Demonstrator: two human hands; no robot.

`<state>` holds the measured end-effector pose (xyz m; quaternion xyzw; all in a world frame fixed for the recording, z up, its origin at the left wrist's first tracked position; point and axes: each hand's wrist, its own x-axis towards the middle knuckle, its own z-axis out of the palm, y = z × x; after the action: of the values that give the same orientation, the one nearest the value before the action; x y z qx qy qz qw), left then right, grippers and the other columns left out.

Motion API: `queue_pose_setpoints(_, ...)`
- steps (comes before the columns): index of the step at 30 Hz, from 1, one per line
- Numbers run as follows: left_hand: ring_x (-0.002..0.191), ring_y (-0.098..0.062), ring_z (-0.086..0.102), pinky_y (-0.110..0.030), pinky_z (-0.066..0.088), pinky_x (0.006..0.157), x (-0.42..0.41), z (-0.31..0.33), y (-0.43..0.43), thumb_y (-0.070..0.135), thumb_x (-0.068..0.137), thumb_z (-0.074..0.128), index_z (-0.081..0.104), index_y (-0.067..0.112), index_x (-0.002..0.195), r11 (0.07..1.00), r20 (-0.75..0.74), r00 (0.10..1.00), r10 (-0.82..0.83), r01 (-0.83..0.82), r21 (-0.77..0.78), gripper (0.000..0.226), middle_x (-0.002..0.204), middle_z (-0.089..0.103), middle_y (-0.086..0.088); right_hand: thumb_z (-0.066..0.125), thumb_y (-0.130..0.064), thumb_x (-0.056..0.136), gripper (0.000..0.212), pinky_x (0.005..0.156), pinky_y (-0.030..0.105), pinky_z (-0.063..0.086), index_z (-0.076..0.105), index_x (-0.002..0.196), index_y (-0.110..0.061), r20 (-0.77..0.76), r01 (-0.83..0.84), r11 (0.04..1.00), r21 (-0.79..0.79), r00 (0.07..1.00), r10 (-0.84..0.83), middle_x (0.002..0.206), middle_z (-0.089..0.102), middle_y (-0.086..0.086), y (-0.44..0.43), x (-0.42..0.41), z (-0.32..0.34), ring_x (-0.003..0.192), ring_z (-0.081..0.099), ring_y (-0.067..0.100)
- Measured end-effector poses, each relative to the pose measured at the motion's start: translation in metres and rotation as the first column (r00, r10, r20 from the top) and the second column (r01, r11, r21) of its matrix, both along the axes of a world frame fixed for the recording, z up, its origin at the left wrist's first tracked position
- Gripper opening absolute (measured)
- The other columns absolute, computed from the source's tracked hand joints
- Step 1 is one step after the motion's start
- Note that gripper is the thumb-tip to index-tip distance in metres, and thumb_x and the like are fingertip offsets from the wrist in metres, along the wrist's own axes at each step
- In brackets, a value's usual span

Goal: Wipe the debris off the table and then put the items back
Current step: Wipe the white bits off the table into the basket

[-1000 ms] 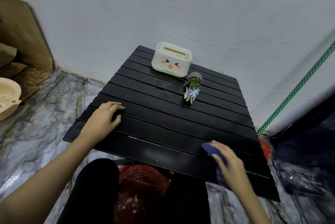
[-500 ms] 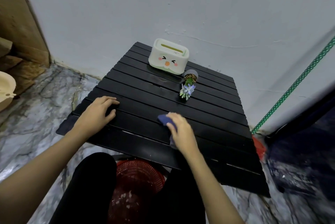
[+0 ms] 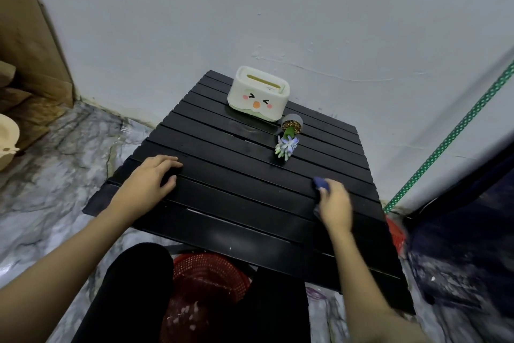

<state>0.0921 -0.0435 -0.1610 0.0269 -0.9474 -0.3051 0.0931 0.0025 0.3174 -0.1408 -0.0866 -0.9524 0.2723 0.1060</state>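
A black slatted table (image 3: 236,176) stands before me against a white wall. My right hand (image 3: 335,205) presses a dark blue cloth (image 3: 321,184) onto the slats at the table's right side. My left hand (image 3: 151,182) rests flat near the left edge, fingers spread, holding nothing. At the far end stands a white tissue box (image 3: 257,95) with a cartoon face. Beside it a small grey flower pot (image 3: 292,125) lies tipped over, its purple flowers (image 3: 286,146) pointing toward me.
A red mesh basket (image 3: 205,281) with pale bits in it sits on the floor under the table's near edge, between my knees. Cardboard (image 3: 30,64) leans at the left wall with a cream bowl (image 3: 7,142) beside it. A dark bag (image 3: 467,231) lies at the right.
My right hand swept the blue cloth from the near right edge to the table's middle, then back to the right side. My left hand stayed where it was.
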Motion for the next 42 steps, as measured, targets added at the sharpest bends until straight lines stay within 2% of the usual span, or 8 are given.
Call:
queue_pose_setpoints(5, 0.119, -0.026, 0.047, -0.043, 0.039, 0.1, 0.001, 0.001, 0.0, 0.015, 0.086, 0.054, 0.056, 0.013, 0.115, 1.0, 0.0, 1.0, -0.006, 0.006, 0.001, 0.029, 0.128, 0.054, -0.007, 0.05, -0.015, 0.089, 0.031, 0.101, 0.027, 0.034, 0.053, 0.12, -0.013, 0.0, -0.542, 0.84, 0.021, 0.84, 0.542, 0.127, 0.056, 0.008, -0.125, 0.058, -0.012, 0.119, 0.048, 0.022)
queue_pose_setpoints(9, 0.119, -0.025, 0.046, -0.042, 0.039, 0.101, 0.002, 0.001, -0.003, 0.016, 0.086, 0.054, 0.055, 0.014, 0.115, 1.0, 0.007, 1.0, -0.021, 0.021, 0.0, 0.029, 0.129, 0.053, -0.006, 0.043, -0.038, 0.09, 0.038, 0.108, 0.011, 0.022, 0.048, 0.126, -0.027, 0.04, -0.782, 0.622, -0.035, 0.621, 0.783, 0.135, 0.046, -0.015, -0.092, 0.12, -0.007, 0.129, 0.032, -0.004)
queue_pose_setpoints(12, 0.12, -0.024, 0.047, -0.041, 0.04, 0.102, 0.003, 0.003, -0.009, 0.019, 0.086, 0.054, 0.054, 0.014, 0.117, 0.999, 0.015, 0.999, -0.037, 0.037, -0.029, 0.031, 0.131, 0.053, -0.005, 0.038, -0.053, 0.087, 0.045, 0.104, 0.009, 0.025, 0.054, 0.12, -0.026, 0.035, -0.671, 0.742, 0.0, 0.741, 0.67, 0.128, 0.048, -0.015, -0.018, 0.101, -0.004, 0.122, 0.044, 0.001)
queue_pose_setpoints(17, 0.119, -0.024, 0.051, -0.041, 0.044, 0.099, 0.012, 0.005, -0.031, 0.021, 0.086, 0.055, 0.054, 0.015, 0.116, 0.995, 0.021, 0.999, -0.028, 0.03, -0.097, 0.031, 0.13, 0.054, -0.006, 0.049, -0.01, 0.09, 0.028, 0.091, 0.039, 0.042, 0.052, 0.117, -0.004, -0.015, -0.194, 0.978, 0.071, 0.981, 0.196, 0.122, 0.056, 0.013, -0.013, 0.028, -0.011, 0.113, 0.051, 0.031)
queue_pose_setpoints(23, 0.122, -0.023, 0.048, -0.038, 0.039, 0.103, 0.019, 0.006, -0.034, 0.021, 0.087, 0.052, 0.053, 0.015, 0.118, 0.996, 0.023, 1.0, 0.013, -0.011, -0.091, 0.032, 0.132, 0.052, -0.006, 0.046, -0.016, 0.091, 0.028, 0.091, 0.034, 0.041, 0.049, 0.118, -0.012, -0.045, -0.471, 0.88, 0.065, 0.879, 0.474, 0.125, 0.053, 0.004, -0.177, 0.028, -0.016, 0.117, 0.046, 0.02)
queue_pose_setpoints(29, 0.123, -0.021, 0.047, -0.035, 0.037, 0.103, 0.02, 0.004, -0.038, 0.022, 0.088, 0.051, 0.053, 0.016, 0.119, 0.997, 0.035, 0.999, 0.035, -0.032, -0.073, 0.032, 0.134, 0.05, -0.004, 0.043, -0.038, 0.09, 0.038, 0.107, 0.01, 0.021, 0.05, 0.125, -0.024, 0.016, -0.859, 0.511, -0.038, 0.511, 0.859, 0.134, 0.047, -0.012, -0.154, 0.091, -0.01, 0.127, 0.035, -0.002)
queue_pose_setpoints(36, 0.127, -0.016, 0.041, -0.03, 0.034, 0.106, 0.021, 0.001, -0.037, 0.023, 0.089, 0.048, 0.049, 0.017, 0.122, 0.998, 0.037, 0.998, 0.049, -0.047, -0.052, 0.034, 0.137, 0.047, 0.0, 0.048, -0.012, 0.091, 0.028, 0.096, 0.034, 0.04, 0.052, 0.119, -0.011, -0.04, -0.535, 0.843, 0.057, 0.843, 0.537, 0.126, 0.056, 0.007, -0.153, -0.019, -0.017, 0.117, 0.049, 0.024)
queue_pose_setpoints(42, 0.13, -0.017, 0.039, -0.03, 0.031, 0.108, 0.027, -0.002, -0.04, 0.027, 0.09, 0.045, 0.048, 0.017, 0.125, 0.997, 0.039, 0.997, 0.068, -0.066, -0.038, 0.036, 0.139, 0.045, -0.001, 0.045, -0.015, 0.091, 0.022, 0.084, 0.037, 0.044, 0.054, 0.111, -0.012, -0.003, -0.623, 0.781, 0.049, 0.782, 0.623, 0.116, 0.058, 0.009, -0.282, -0.036, -0.01, 0.103, 0.055, 0.028)
